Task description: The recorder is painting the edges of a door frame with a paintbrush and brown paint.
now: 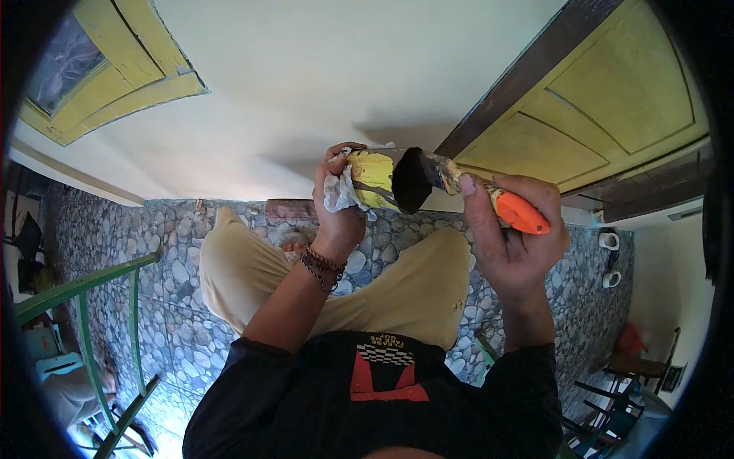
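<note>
In front of my chest, my left hand (340, 223) is wrapped round a paint can (372, 177) streaked with yellow. The can lies tilted on its side, its dark mouth toward the right. Crumpled white material (336, 194), cloth or plastic, is pressed between that hand and the can. My right hand (514, 256) grips a paintbrush (521, 213) by its orange handle, thumb along the near side. The brush's dark, paint-crusted head reaches to the can's rim, and its tip is hidden at the mouth. What the can holds is too dark to tell.
A pale wall (306, 76) stands ahead, with a yellow window frame (130, 69) at left and a yellow door (596, 107) in a dark frame at right. The floor (191, 329) is pebbled. A green metal frame (88, 291) stands at left; chairs (612, 405) are at lower right.
</note>
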Demonstrator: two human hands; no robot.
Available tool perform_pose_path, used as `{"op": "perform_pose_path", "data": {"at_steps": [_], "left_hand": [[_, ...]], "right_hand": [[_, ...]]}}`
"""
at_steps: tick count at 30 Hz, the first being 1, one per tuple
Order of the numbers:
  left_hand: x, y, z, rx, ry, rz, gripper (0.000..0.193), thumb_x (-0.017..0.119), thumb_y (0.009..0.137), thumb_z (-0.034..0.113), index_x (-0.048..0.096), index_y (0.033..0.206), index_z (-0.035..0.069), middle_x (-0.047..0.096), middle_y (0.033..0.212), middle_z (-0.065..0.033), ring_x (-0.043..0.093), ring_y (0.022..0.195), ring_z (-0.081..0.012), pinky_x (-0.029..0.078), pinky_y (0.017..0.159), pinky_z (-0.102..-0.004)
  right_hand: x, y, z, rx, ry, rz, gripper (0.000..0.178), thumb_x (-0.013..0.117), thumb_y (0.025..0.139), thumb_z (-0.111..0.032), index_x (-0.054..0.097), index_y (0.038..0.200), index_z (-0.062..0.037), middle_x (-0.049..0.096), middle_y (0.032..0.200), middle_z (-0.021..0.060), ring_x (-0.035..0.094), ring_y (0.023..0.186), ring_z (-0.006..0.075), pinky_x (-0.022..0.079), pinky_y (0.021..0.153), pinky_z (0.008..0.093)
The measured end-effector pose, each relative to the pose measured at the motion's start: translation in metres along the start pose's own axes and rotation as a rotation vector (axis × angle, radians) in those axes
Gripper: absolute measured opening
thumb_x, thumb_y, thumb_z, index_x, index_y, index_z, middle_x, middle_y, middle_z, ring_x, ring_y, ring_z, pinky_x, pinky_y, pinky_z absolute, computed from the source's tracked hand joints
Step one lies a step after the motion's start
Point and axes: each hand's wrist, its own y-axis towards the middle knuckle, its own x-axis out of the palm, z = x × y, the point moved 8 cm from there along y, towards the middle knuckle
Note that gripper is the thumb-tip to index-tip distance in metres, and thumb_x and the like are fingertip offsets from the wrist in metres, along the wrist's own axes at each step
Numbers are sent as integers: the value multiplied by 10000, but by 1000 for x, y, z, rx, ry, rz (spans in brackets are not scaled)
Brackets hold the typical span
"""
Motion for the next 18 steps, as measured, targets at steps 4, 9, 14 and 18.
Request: {"op": "perform_pose_path", "data": {"at_steps": [4,9,14,18], "left_hand": [[-5,0,-4,-26,-60,75,275,382,869,218,505,1017,22,547,959,-77,557,912,-175,445,817,-296],[-6,0,-9,-105,-156,94,287,399,849,244,517,1008,36,578,942,-82,571,893,-195,446,817,-310],[-1,-3,-16,-180,-235,85,308,402,832,261,523,1009,39,592,931,-84,579,893,-208,453,817,-319],[0,-5,-19,-214,-237,94,314,394,831,260,519,1014,38,590,934,-86,582,890,-209,455,815,-320]], "right_hand": [[-7,-4,18,301,216,37,245,679,737,39,509,910,8,614,778,88,608,672,104,481,568,202],[0,-2,23,326,360,-44,243,656,740,68,498,913,3,617,833,118,616,762,135,489,658,221],[6,3,27,265,479,-179,228,667,713,72,519,868,-6,618,868,138,611,812,155,485,706,237],[2,7,25,241,373,-289,208,664,653,77,533,785,-15,620,868,127,608,802,152,480,701,245]]}}
